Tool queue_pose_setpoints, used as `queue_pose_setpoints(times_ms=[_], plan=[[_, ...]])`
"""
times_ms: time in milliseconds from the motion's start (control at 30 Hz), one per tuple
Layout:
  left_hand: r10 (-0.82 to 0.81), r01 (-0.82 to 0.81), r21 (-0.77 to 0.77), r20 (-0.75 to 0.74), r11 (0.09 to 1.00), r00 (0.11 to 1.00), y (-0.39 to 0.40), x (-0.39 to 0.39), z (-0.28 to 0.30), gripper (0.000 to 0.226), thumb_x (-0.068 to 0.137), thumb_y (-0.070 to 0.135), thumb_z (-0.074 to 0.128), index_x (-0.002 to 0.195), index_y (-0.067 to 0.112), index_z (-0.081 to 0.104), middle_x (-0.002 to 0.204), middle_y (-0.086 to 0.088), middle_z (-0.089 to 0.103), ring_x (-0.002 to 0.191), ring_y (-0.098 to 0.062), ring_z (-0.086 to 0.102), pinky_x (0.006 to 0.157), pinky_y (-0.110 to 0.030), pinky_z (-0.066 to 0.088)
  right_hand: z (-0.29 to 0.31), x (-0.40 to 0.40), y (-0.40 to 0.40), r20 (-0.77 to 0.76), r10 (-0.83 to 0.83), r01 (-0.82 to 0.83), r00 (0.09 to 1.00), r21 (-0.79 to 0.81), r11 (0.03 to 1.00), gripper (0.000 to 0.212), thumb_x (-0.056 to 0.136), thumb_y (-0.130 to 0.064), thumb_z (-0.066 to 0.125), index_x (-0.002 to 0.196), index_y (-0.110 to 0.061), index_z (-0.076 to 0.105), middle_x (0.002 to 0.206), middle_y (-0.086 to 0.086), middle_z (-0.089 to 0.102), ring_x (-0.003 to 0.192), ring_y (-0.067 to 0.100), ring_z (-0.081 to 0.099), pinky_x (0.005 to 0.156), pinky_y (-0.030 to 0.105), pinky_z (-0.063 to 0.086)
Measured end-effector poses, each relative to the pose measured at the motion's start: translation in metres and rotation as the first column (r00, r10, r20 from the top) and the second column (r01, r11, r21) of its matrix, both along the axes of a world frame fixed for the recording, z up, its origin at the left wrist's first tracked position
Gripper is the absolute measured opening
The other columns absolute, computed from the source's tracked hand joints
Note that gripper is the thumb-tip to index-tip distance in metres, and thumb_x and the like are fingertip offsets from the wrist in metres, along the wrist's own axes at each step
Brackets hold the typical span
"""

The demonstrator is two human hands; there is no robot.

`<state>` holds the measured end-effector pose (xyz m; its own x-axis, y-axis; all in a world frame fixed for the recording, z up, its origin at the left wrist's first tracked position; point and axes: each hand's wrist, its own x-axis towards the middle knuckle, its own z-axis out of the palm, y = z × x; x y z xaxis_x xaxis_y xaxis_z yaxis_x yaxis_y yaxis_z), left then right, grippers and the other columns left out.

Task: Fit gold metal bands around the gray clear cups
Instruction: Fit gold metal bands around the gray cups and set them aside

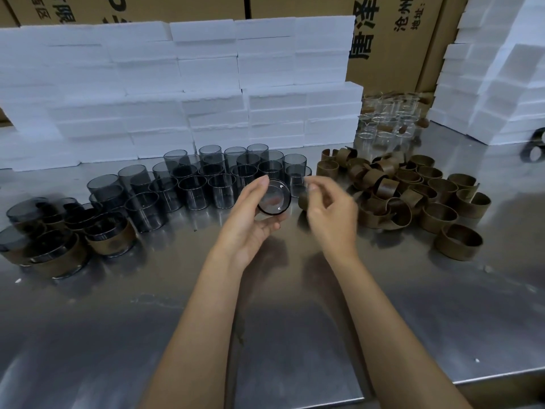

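- Gray clear cup (273, 201) sits tilted in my left hand (250, 219), fingers curled around it, its round end facing me, above the steel table (295, 320).
- My right hand (330, 214), at 3 o'clock of the cup, pinches a gold band (303, 199) just beside it; blur hides the fingertips.
- Bare gray cups (206, 178) stand at 11 o'clock.
- Loose bands (413, 196) lie at 3 o'clock.
- Banded cups (59, 246) sit at 9 o'clock.
- White foam blocks (177, 93) are stacked at 12 o'clock.

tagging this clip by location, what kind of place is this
Probably a factory packing or assembly bench. A stainless steel table holds batches of gray clear cups and a heap of loose gold metal bands, with white foam blocks and printed cardboard cartons stacked behind.
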<state>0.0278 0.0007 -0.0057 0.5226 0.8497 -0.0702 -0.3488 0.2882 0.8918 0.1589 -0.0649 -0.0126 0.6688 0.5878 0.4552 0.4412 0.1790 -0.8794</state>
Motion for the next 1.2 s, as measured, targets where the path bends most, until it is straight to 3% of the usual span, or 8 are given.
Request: queue_pose_setpoints(times_ms=[100, 267, 400, 567, 733, 967, 1067, 1200], plan=[[0.036, -0.035, -0.050, 0.031, 0.998, 0.999, 0.003, -0.001, -0.002, 0.018, 0.096, 0.037, 0.069, 0.113, 0.032, 0.069, 0.099, -0.006, 0.072, 0.083, -0.034, 0.074, 0.062, -0.028, 0.054, -0.002, 0.024, -0.002, 0.071, -0.212, 0.219, 0.975, -0.111, 0.969, 0.046, 0.090, 0.004, 0.047, 0.130, -0.011, 0.063, 0.116, 0.007, 0.060, 0.110, 0.026, 0.057, 0.089, 0.032, 0.045], [0.089, -0.083, -0.091, 0.061, 0.992, 0.994, 0.007, 0.000, -0.004, 0.019, 0.092, 0.032, 0.074, 0.109, 0.025, 0.069, 0.095, -0.006, 0.066, 0.088, -0.028, 0.068, 0.069, -0.031, 0.057, -0.012, 0.036, 0.013, 0.107, 0.070, -0.028, 0.992, -0.355, 0.935, 0.075, 0.090, 0.011, 0.045, 0.158, -0.019, 0.035, 0.158, 0.006, 0.041, 0.148, 0.022, 0.034, 0.123, 0.036, 0.027], [0.102, -0.100, -0.099, 0.018, 0.990, 0.995, 0.007, 0.002, -0.002, 0.034, 0.091, 0.045, 0.070, 0.115, 0.022, 0.065, 0.087, 0.001, 0.074, 0.074, -0.014, 0.072, 0.072, -0.032, 0.056, -0.021, 0.035, 0.022, 0.234, 0.075, 0.020, 0.969, -0.378, 0.925, 0.049, 0.094, 0.000, 0.055, 0.139, -0.019, 0.060, 0.130, 0.010, 0.064, 0.122, 0.030, 0.056, 0.106, 0.043, 0.046], [0.135, -0.135, 0.017, -0.045, 0.991, 0.990, 0.005, 0.003, -0.002, 0.038, 0.091, 0.053, 0.067, 0.116, 0.025, 0.063, 0.100, 0.002, 0.069, 0.085, -0.015, 0.065, 0.071, -0.031, 0.052, -0.018, 0.031, 0.017, 0.191, -0.041, 0.087, 0.981, -0.238, 0.967, 0.027, 0.094, -0.008, 0.057, 0.114, -0.017, 0.074, 0.105, 0.009, 0.072, 0.088, 0.020, 0.061, 0.085, 0.033, 0.051], [0.061, -0.052, 0.178, -0.045, 0.983, 0.997, -0.004, 0.008, -0.001, 0.068, 0.070, 0.039, 0.091, 0.129, 0.029, 0.058, 0.128, -0.002, 0.062, 0.101, -0.016, 0.069, 0.080, -0.030, 0.056, 0.000, 0.000, 0.004, 0.288, 0.030, -0.019, 0.957, -0.043, 0.999, 0.025, 0.095, -0.012, 0.061, 0.115, -0.016, 0.075, 0.109, -0.002, 0.076, 0.099, 0.013, 0.069, 0.087, 0.026, 0.054], [0.004, -0.006, 0.227, 0.009, 0.974, 1.000, -0.003, 0.005, 0.001, 0.084, 0.060, 0.032, 0.092, 0.135, 0.027, 0.053, 0.114, -0.004, 0.072, 0.097, -0.017, 0.071, 0.084, -0.034, 0.057, 0.003, -0.008, -0.004, 0.328, 0.054, -0.026, 0.943, -0.089, 0.996, 0.031, 0.096, -0.012, 0.062, 0.124, -0.018, 0.073, 0.110, 0.000, 0.077, 0.089, 0.016, 0.068, 0.082, 0.024, 0.053], [0.009, 0.013, 0.257, -0.084, 0.966, 0.996, -0.003, 0.007, -0.002, 0.080, 0.058, 0.039, 0.090, 0.131, 0.031, 0.057, 0.110, 0.002, 0.071, 0.091, -0.014, 0.070, 0.080, -0.033, 0.054, 0.007, -0.009, -0.007, 0.324, 0.074, -0.042, 0.943, -0.105, 0.994, 0.038, 0.094, -0.010, 0.061, 0.130, -0.018, 0.071, 0.116, 0.003, 0.076, 0.094, 0.019, 0.069, 0.085, 0.030, 0.055], [-0.007, 0.023, 0.198, -0.083, 0.980, 0.997, -0.006, 0.013, -0.003, 0.059, 0.071, 0.035, 0.082, 0.126, 0.028, 0.062, 0.109, 0.000, 0.071, 0.085, -0.014, 0.070, 0.073, -0.033, 0.054, 0.012, -0.012, -0.008, 0.179, 0.142, -0.127, 0.974, -0.097, 0.987, 0.035, 0.095, -0.013, 0.057, 0.124, -0.023, 0.073, 0.107, -0.005, 0.069, 0.092, 0.007, 0.064, 0.079, 0.021, 0.048]])
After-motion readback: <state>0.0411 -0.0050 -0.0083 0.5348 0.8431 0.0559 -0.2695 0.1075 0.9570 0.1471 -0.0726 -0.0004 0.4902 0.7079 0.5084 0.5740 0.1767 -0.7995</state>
